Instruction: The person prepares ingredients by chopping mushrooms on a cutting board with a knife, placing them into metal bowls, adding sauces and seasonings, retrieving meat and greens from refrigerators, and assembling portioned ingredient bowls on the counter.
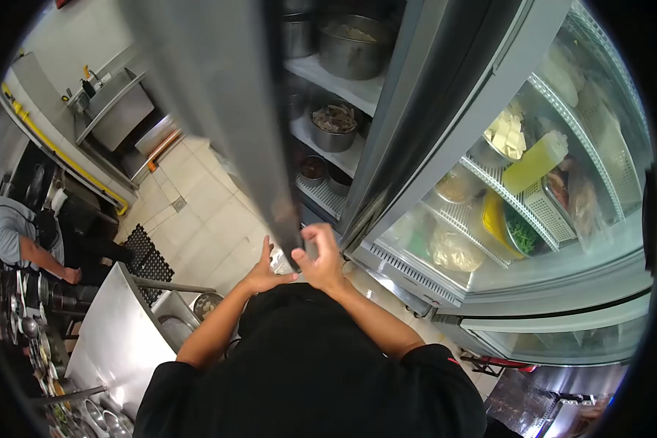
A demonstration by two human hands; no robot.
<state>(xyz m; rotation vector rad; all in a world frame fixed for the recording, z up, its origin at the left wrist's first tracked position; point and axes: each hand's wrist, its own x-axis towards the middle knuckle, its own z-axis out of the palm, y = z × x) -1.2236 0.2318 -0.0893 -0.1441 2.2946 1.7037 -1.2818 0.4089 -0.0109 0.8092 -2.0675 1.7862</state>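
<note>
A tall grey refrigerator door (233,109), blurred in its upper part, stands swung open in front of me. My right hand (323,261) is at its near edge, with thumb and curled fingers closed about it. On the other side of that edge is my left hand (264,276), its thumb and fingers spread apart. A pale, shiny patch (278,259) shows between them; I cannot make out what it is. Behind the door, refrigerator shelves (328,84) carry metal pots, among them a pot of pale chunks (334,128) and a smaller pot with dark contents (313,168).
To the right, a glass-fronted display cooler (456,292) holds a yellow-green bottle (536,162), a white basket (551,212) and bagged food. A steel counter (117,336) stands at left. A person (22,241) works beyond it, near a black floor mat (147,255). A sink (120,109) is farther back.
</note>
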